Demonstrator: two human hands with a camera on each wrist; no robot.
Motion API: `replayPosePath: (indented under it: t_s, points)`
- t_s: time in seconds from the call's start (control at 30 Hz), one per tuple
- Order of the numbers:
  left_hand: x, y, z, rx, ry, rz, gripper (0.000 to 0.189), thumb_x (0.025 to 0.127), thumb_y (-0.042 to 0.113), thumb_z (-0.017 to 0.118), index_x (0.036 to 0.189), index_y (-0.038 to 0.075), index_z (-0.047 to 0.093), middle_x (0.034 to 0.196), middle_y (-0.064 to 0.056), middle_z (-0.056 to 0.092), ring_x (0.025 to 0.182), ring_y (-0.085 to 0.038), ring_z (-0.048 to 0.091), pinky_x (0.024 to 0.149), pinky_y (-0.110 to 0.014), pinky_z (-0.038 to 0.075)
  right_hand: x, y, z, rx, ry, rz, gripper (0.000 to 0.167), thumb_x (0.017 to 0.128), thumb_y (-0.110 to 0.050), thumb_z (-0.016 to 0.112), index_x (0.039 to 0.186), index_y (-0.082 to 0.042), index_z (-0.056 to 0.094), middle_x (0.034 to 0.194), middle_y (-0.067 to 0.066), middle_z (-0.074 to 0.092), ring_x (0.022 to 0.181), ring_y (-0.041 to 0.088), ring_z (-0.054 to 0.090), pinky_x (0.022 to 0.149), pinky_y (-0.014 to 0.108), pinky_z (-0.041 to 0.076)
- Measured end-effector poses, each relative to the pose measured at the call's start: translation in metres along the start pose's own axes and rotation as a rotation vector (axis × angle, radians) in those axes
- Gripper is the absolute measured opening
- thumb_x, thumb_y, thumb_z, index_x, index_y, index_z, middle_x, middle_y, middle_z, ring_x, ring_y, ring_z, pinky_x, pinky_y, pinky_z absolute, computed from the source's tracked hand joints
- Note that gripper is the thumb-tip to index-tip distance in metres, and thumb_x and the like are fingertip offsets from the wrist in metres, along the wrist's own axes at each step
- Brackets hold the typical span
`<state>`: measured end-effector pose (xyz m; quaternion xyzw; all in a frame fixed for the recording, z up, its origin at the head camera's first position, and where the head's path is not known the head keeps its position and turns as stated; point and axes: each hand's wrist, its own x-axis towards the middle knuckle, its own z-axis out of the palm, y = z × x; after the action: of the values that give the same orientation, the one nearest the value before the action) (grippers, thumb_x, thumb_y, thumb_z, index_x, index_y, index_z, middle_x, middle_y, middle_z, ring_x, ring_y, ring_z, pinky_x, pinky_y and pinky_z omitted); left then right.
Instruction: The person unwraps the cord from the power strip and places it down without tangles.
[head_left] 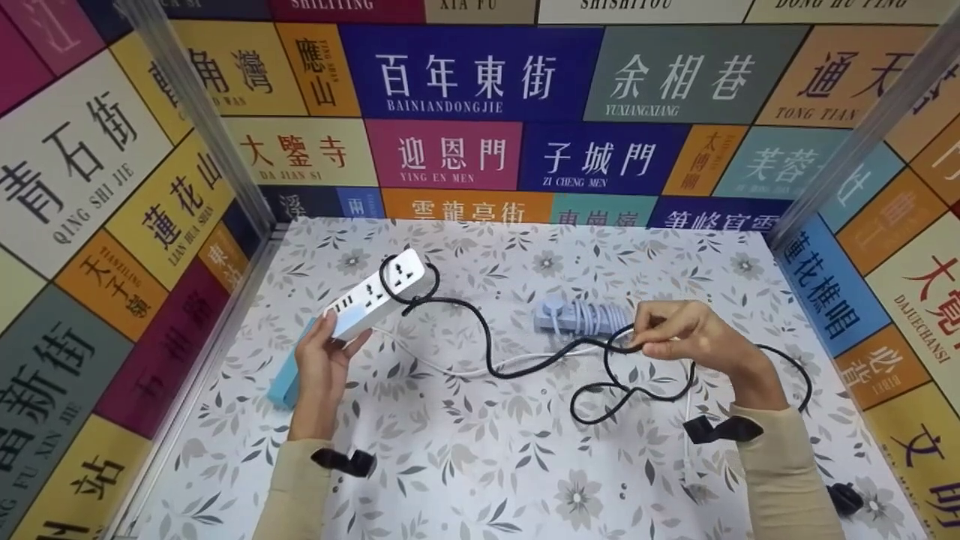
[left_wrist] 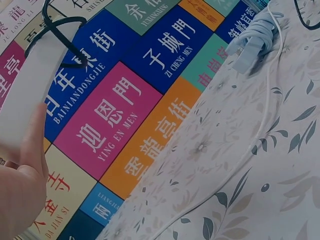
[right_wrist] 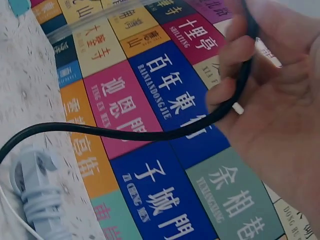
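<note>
My left hand grips the lower end of a white power strip, which it holds tilted with its sockets facing up. A black cord loops round the strip's far end and crosses to the right. My right hand pinches that cord between thumb and fingers; in the right wrist view the black cord runs across its curled fingers. Beyond the pinch, the cord makes loose loops and passes behind the right forearm. In the left wrist view the white strip shows its plain side.
A pale blue power strip with its cord wound round it lies at the back, left of my right hand. Behind my left hand is a teal object. A white cord crosses the table. A black plug lies beside the right sleeve.
</note>
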<state>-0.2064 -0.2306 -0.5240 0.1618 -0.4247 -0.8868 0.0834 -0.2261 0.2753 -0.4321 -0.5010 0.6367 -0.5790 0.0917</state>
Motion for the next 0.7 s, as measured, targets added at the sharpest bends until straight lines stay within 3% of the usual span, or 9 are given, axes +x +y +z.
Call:
replayPosePath:
  t_s: [0.1, 0.2, 0.33, 0.53, 0.6, 0.7]
  points:
    - [-0.001, 0.0, 0.0, -0.016, 0.008, 0.014, 0.045, 0.103, 0.026, 0.057, 0.141, 0.003, 0.049, 0.127, -0.012, 0.054, 0.108, -0.02, 0.067, 0.099, -0.038, 0.061, -0.008, -0.003, -0.003, -0.112, -0.056, 0.168, 0.031, 0.083, 0.02, 0.061, 0.103, 0.004, 0.077, 0.08, 0.011, 0.056, 0.067, 0.017, 0.044, 0.055, 0.031, 0.041]
    - [-0.002, 0.0, -0.001, -0.028, 0.006, 0.028, 0.046, 0.102, 0.026, 0.058, 0.141, 0.003, 0.049, 0.128, -0.013, 0.052, 0.108, -0.02, 0.067, 0.098, -0.038, 0.061, -0.014, -0.003, -0.004, -0.22, -0.08, 0.387, 0.023, 0.086, 0.009, 0.066, 0.099, -0.004, 0.08, 0.075, 0.009, 0.055, 0.064, 0.011, 0.043, 0.056, 0.026, 0.043]
    - [-0.002, -0.001, 0.0, -0.057, 0.004, 0.036, 0.042, 0.101, 0.026, 0.059, 0.136, 0.004, 0.053, 0.125, -0.013, 0.053, 0.106, -0.02, 0.067, 0.096, -0.037, 0.062, -0.018, 0.006, 0.002, -0.335, -0.097, 0.627, 0.015, 0.082, 0.002, 0.07, 0.088, -0.006, 0.082, 0.066, 0.002, 0.051, 0.06, 0.004, 0.039, 0.055, 0.019, 0.042]
    - [-0.003, -0.002, -0.002, -0.045, -0.02, 0.081, 0.032, 0.102, 0.025, 0.059, 0.127, 0.005, 0.061, 0.119, -0.011, 0.06, 0.105, -0.021, 0.069, 0.095, -0.037, 0.062, -0.029, 0.033, 0.017, -0.561, -0.122, 0.868, 0.018, 0.069, 0.0, 0.066, 0.051, -0.005, 0.068, 0.052, -0.011, 0.05, 0.048, 0.0, 0.037, 0.044, 0.015, 0.028]
    - [-0.004, -0.003, -0.002, -0.007, -0.034, 0.098, 0.036, 0.102, 0.026, 0.058, 0.131, 0.004, 0.058, 0.121, -0.011, 0.061, 0.106, -0.021, 0.07, 0.095, -0.037, 0.062, -0.035, 0.044, 0.022, -0.625, -0.13, 0.928, 0.017, 0.066, 0.0, 0.064, 0.05, -0.005, 0.065, 0.048, -0.008, 0.051, 0.045, 0.001, 0.038, 0.043, 0.016, 0.025]
    - [-0.004, -0.004, -0.001, 0.02, -0.037, 0.095, 0.042, 0.102, 0.026, 0.058, 0.137, 0.002, 0.054, 0.122, -0.01, 0.061, 0.107, -0.021, 0.069, 0.095, -0.038, 0.062, -0.045, 0.062, 0.03, -0.695, -0.146, 0.972, 0.012, 0.067, 0.0, 0.069, 0.058, -0.007, 0.073, 0.056, -0.003, 0.066, 0.052, 0.003, 0.049, 0.045, 0.018, 0.036]
